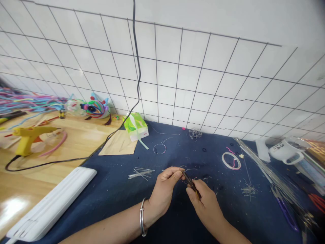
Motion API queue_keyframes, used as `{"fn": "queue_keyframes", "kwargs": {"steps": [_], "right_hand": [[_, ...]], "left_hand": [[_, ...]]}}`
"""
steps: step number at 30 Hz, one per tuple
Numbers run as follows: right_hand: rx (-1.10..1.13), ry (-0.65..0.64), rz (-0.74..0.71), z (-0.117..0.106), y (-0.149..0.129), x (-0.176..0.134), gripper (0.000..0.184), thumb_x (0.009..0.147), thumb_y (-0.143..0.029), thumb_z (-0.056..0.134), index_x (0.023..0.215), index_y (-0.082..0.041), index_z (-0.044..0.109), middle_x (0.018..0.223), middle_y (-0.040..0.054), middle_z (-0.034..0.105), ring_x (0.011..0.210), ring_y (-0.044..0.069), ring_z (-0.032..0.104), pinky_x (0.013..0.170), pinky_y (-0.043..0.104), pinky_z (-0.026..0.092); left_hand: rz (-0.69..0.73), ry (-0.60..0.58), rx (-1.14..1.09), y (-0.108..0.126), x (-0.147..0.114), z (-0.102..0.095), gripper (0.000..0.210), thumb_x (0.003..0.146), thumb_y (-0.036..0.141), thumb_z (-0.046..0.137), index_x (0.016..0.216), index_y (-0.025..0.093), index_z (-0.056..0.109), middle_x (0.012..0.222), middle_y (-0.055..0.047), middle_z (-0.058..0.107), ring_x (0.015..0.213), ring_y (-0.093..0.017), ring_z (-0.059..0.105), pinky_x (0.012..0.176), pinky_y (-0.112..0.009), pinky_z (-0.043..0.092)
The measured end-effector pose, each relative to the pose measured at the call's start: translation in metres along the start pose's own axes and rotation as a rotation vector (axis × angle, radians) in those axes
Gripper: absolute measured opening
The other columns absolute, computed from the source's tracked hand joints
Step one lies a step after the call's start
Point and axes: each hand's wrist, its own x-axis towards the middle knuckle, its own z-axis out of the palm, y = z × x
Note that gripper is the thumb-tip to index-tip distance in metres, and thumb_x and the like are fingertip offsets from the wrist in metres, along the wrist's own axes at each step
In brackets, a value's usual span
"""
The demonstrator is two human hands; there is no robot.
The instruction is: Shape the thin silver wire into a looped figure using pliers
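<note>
My left hand (167, 184), with a silver bangle at its wrist, pinches a thin wire (191, 169) that curves into a small loop near the fingertips. Wrapped in my right hand (205, 196) is a pair of pliers (191, 184), its jaws reaching up to the wire beside my left fingertips. The exact grip of the jaws is too small to make out. To the left of my hands lies a small pile of straight cut wires (141, 173). Farther back, a thin wire ring (159, 149) rests on the dark blue cloth (111, 193).
At left are a yellow glue gun (27, 137), a white power strip (53, 203) and a colourful ornament (98, 106). A green tissue pack (135, 126) stands near the wall. On the right are a tape roll (231, 161), long wires (264, 166), purple-handled scissors (284, 210) and a white mug (285, 150).
</note>
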Motion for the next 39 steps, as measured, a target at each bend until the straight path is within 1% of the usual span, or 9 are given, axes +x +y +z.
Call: {"fn": "queue_keyframes", "kwargs": {"steps": [6,16,22,32,39], "right_hand": [[0.091,-0.014,0.034,0.0028,-0.0004,0.0003,0.023,0.088,-0.036,0.039,0.079,-0.019,0.052,0.072,-0.0005,0.051,0.067,0.012,0.048,0.062,0.023,0.037],[0.189,-0.048,0.065,0.0047,-0.0013,0.0005,0.024,0.088,-0.036,0.038,0.082,-0.019,0.052,0.074,-0.0009,0.052,0.069,0.012,0.049,0.063,0.022,0.037],[0.193,-0.071,0.094,0.0057,-0.0011,0.0001,0.028,0.089,-0.038,0.036,0.074,-0.018,0.05,0.069,-0.0014,0.051,0.064,0.011,0.046,0.06,0.022,0.036],[0.208,-0.072,0.104,0.0062,-0.0028,0.0005,0.029,0.089,-0.039,0.034,0.074,-0.018,0.048,0.069,-0.0014,0.05,0.065,0.011,0.046,0.059,0.022,0.034],[0.173,-0.102,0.14,0.005,-0.0019,0.0015,0.032,0.09,-0.041,0.032,0.07,-0.019,0.044,0.066,-0.0026,0.048,0.061,0.01,0.043,0.057,0.022,0.032]], "left_hand": [[-0.006,-0.011,-0.008,-0.0003,0.0002,0.0001,0.012,0.077,0.022,0.058,0.085,0.015,0.064,0.075,-0.003,0.06,0.073,-0.013,0.054,0.074,-0.027,0.043],[-0.024,-0.017,0.003,0.0006,0.0,0.0003,0.014,0.078,0.024,0.058,0.085,0.014,0.063,0.074,-0.004,0.059,0.072,-0.014,0.054,0.073,-0.028,0.042],[-0.041,-0.001,0.016,0.0013,-0.0004,0.0006,0.014,0.077,0.025,0.059,0.083,0.014,0.063,0.071,-0.003,0.059,0.07,-0.013,0.054,0.072,-0.028,0.042],[-0.007,0.031,0.058,0.0012,0.0005,0.002,0.017,0.076,0.029,0.059,0.08,0.013,0.063,0.07,-0.004,0.06,0.068,-0.014,0.054,0.07,-0.028,0.042],[0.014,0.017,0.122,-0.0009,0.0014,-0.0008,0.016,0.078,0.028,0.058,0.081,0.013,0.063,0.07,-0.004,0.059,0.069,-0.014,0.054,0.071,-0.028,0.042]]}}
